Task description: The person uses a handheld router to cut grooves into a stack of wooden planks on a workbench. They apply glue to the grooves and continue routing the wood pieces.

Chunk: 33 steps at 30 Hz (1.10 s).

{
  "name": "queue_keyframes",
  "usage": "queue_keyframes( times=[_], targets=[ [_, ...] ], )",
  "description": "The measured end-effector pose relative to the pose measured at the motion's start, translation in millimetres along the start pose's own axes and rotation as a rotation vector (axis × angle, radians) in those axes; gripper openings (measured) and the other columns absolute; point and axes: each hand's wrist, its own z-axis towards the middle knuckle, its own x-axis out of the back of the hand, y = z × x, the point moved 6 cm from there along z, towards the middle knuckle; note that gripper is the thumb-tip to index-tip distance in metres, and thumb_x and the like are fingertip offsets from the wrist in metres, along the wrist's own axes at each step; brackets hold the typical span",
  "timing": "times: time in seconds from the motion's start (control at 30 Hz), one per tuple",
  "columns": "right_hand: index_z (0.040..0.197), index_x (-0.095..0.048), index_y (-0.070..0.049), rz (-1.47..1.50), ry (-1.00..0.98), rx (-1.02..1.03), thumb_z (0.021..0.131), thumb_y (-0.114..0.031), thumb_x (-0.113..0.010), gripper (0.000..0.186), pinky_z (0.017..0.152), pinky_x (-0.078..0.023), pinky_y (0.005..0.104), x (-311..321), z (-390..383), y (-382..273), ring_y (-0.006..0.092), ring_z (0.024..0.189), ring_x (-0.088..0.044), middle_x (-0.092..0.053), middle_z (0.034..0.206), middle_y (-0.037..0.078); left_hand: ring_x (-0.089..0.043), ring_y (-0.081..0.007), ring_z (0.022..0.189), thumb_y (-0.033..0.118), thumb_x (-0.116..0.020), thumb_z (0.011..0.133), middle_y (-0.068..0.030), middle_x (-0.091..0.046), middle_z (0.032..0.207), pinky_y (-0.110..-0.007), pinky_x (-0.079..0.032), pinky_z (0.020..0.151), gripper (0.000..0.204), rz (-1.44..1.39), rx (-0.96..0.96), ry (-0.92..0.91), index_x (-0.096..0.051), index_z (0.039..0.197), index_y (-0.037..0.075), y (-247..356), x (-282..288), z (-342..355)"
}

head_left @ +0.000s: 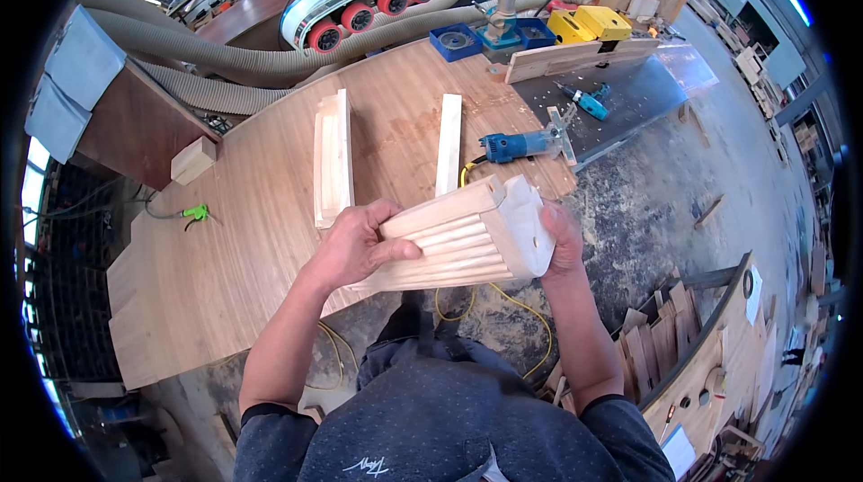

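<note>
Above the near edge of the wooden worktable [261,248], I hold a stack of pale wooden slats [454,253] between both hands. My left hand [367,244] grips its left part, with the thumb across the top. At the right end, my right hand [564,235] is closed round the edge of a thin white template-like piece [521,223] that lies against the slats. Another stack of pale wood pieces [333,163] lies on the table beyond my left hand. A single pale strip [449,142] is behind the held stack. My right fingertips are partly hidden.
A blue trim router [512,146] with a yellow cord lies beyond my right hand, near a teal cordless drill [591,102]. A machine with red rollers [357,17] and ribbed hoses [216,55] stands behind the table. A green air gun [195,211] and wood block [193,161] are left.
</note>
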Motion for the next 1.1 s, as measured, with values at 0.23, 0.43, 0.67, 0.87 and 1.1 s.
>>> queue_keyframes(
  times=[0.23, 0.43, 0.67, 0.87, 1.1],
  targets=[
    [0.146, -0.051, 0.002, -0.225, 0.063, 0.003, 0.102, -0.044, -0.064, 0.065, 0.101, -0.055, 0.0397, 30, 10, 21, 0.0261, 0.116, -0.068, -0.068, 0.131, 0.018, -0.062, -0.0224, 0.065, 0.043, -0.096, 0.069, -0.0076, -0.063, 0.07, -0.036, -0.051, 0.062, 0.053, 0.359, -0.207, 0.09, -0.063, 0.08, 0.003, 12, -9, -29],
    [0.153, -0.047, 0.001, -0.21, 0.204, -0.12, 0.109, -0.028, -0.061, 0.055, 0.102, -0.049, 0.0303, 8, 18, 89, 0.0143, 0.118, -0.061, -0.063, 0.134, 0.009, -0.062, -0.0274, 0.071, 0.041, -0.09, 0.069, -0.0072, -0.057, 0.07, -0.039, -0.048, 0.072, 0.043, 0.764, -0.368, 0.172, -0.061, 0.076, 0.009, -17, -9, -57],
    [0.151, -0.05, 0.0, -0.326, 0.093, -0.178, 0.112, -0.028, -0.052, 0.048, 0.106, -0.05, 0.034, -25, 55, 126, 0.0171, 0.124, -0.061, -0.062, 0.137, 0.011, -0.059, -0.0273, 0.067, 0.04, -0.091, 0.068, -0.0059, -0.054, 0.068, -0.04, -0.047, 0.07, 0.045, 0.732, -0.317, 0.204, -0.058, 0.071, 0.009, -51, 22, -65],
    [0.147, -0.054, 0.0, -0.375, 0.128, -0.21, 0.112, -0.026, -0.053, 0.044, 0.099, -0.053, 0.0306, -32, 69, 142, 0.0142, 0.115, -0.063, -0.065, 0.128, 0.009, -0.059, -0.0271, 0.066, 0.038, -0.092, 0.067, -0.0063, -0.054, 0.068, -0.04, -0.047, 0.069, 0.048, 0.697, -0.291, 0.202, -0.053, 0.068, 0.01, -70, 38, -62],
    [0.145, -0.057, -0.001, -0.556, 0.195, -0.144, 0.11, -0.028, -0.058, 0.044, 0.099, -0.05, 0.0285, -18, 72, 161, 0.0125, 0.115, -0.061, -0.065, 0.127, 0.006, -0.061, -0.0286, 0.069, 0.036, -0.092, 0.068, -0.0072, -0.057, 0.071, -0.041, -0.048, 0.071, 0.046, 0.724, -0.247, 0.139, -0.054, 0.071, 0.01, -88, 39, -57]
  ],
)
